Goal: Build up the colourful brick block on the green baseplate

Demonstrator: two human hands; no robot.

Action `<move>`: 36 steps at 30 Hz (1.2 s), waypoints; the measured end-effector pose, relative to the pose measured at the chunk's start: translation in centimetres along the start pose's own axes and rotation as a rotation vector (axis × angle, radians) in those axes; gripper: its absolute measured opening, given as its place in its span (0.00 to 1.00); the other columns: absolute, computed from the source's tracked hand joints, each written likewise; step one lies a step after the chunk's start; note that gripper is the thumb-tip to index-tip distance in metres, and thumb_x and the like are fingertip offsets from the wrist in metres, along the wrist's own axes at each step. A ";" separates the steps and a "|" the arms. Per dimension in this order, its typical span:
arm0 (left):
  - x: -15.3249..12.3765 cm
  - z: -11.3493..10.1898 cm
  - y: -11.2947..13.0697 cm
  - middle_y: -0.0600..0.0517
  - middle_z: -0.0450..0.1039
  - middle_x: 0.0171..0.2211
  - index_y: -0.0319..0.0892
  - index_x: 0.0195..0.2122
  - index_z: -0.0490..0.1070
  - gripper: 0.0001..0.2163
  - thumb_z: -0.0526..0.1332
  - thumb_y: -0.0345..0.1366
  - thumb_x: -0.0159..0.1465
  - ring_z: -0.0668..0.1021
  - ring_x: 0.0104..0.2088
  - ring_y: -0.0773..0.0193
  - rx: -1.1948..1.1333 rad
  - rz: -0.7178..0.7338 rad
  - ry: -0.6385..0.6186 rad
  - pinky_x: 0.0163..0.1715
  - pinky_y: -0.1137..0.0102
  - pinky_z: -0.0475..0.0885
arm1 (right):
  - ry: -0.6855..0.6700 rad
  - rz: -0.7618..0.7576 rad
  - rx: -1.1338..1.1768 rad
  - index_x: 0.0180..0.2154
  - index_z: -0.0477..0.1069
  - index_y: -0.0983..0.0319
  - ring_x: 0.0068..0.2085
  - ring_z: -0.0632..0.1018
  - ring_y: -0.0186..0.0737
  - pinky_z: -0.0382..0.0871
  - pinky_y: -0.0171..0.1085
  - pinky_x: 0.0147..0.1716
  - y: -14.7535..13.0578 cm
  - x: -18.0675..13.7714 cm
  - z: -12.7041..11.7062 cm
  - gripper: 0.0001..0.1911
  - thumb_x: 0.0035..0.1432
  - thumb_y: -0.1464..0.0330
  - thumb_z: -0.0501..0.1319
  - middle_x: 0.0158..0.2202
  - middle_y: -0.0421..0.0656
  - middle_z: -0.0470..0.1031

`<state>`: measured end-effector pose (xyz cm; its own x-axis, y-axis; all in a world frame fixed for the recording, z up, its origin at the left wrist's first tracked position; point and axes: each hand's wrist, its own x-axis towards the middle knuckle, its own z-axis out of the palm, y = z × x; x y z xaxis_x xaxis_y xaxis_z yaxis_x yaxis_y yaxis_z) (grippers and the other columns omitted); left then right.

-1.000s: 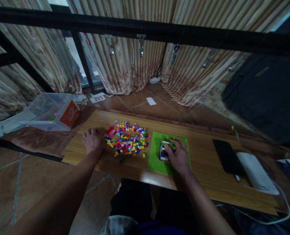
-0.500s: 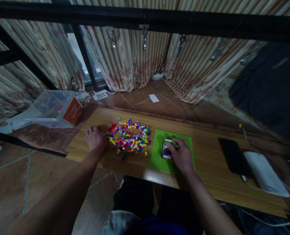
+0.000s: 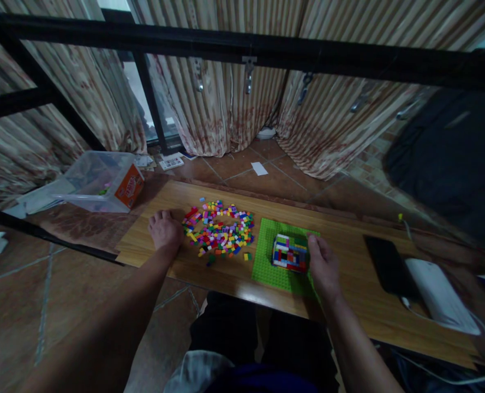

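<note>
Hiding one baseplate [image 3: 263, 261] edge is the right hand [image 3: 324, 266].

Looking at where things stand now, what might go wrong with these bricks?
The right hand is close beside the brick build, so a bump might knock pieces loose or shift it. The left hand is beside the loose bricks; a careless sweep could spread them further across the table.
</note>
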<state>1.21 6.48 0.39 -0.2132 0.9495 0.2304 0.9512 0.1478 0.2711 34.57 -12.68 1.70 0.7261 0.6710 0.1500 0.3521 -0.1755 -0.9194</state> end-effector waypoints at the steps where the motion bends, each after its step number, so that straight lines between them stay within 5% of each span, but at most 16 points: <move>1: 0.0 0.0 0.0 0.38 0.69 0.50 0.38 0.49 0.70 0.16 0.49 0.30 0.63 0.68 0.52 0.45 0.000 -0.003 0.002 0.49 0.56 0.65 | 0.052 -0.004 0.002 0.43 0.75 0.63 0.44 0.77 0.46 0.68 0.46 0.46 -0.2 -0.3 -0.4 0.25 0.58 0.51 0.55 0.42 0.49 0.78; 5: 0.0 0.2 -0.1 0.38 0.70 0.49 0.37 0.49 0.70 0.16 0.48 0.31 0.64 0.68 0.51 0.46 0.004 0.004 0.017 0.48 0.56 0.65 | 0.115 -0.106 -0.050 0.41 0.75 0.62 0.42 0.77 0.46 0.69 0.47 0.44 -1.4 -2.8 -1.0 0.20 0.58 0.54 0.57 0.41 0.48 0.77; 11: -0.1 0.2 -0.2 0.39 0.70 0.49 0.38 0.49 0.70 0.16 0.49 0.29 0.63 0.68 0.51 0.48 0.010 0.015 0.004 0.49 0.58 0.63 | -0.260 -0.355 -0.172 0.41 0.74 0.58 0.44 0.76 0.45 0.71 0.46 0.45 -3.4 -7.6 2.2 0.12 0.62 0.62 0.55 0.43 0.47 0.76; 15: -0.2 0.0 -0.2 0.39 0.69 0.49 0.38 0.49 0.70 0.16 0.49 0.29 0.63 0.68 0.51 0.48 0.017 0.011 -0.006 0.48 0.58 0.63 | -0.408 -0.455 -0.361 0.44 0.73 0.60 0.45 0.75 0.46 0.70 0.47 0.46 -3.9 -8.2 4.7 0.13 0.63 0.68 0.52 0.43 0.48 0.76; 24: -0.3 0.1 -0.2 0.38 0.69 0.49 0.38 0.50 0.70 0.17 0.48 0.29 0.64 0.68 0.51 0.48 0.008 0.003 -0.006 0.49 0.58 0.63 | -0.426 -0.516 -0.556 0.47 0.72 0.63 0.46 0.74 0.49 0.70 0.46 0.44 -4.2 -7.7 7.6 0.15 0.61 0.70 0.52 0.44 0.51 0.73; 36: -0.4 0.2 -0.3 0.39 0.69 0.49 0.39 0.50 0.70 0.17 0.48 0.29 0.64 0.68 0.51 0.49 -0.004 0.004 0.003 0.49 0.58 0.63 | -0.429 -0.587 -0.589 0.43 0.72 0.56 0.43 0.73 0.49 0.67 0.43 0.39 -3.8 -7.3 10.6 0.11 0.60 0.68 0.54 0.40 0.47 0.72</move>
<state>1.06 6.12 0.06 -0.2100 0.9491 0.2346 0.9511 0.1427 0.2738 21.69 -9.23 0.25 0.0987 0.9557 0.2773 0.9210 0.0178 -0.3891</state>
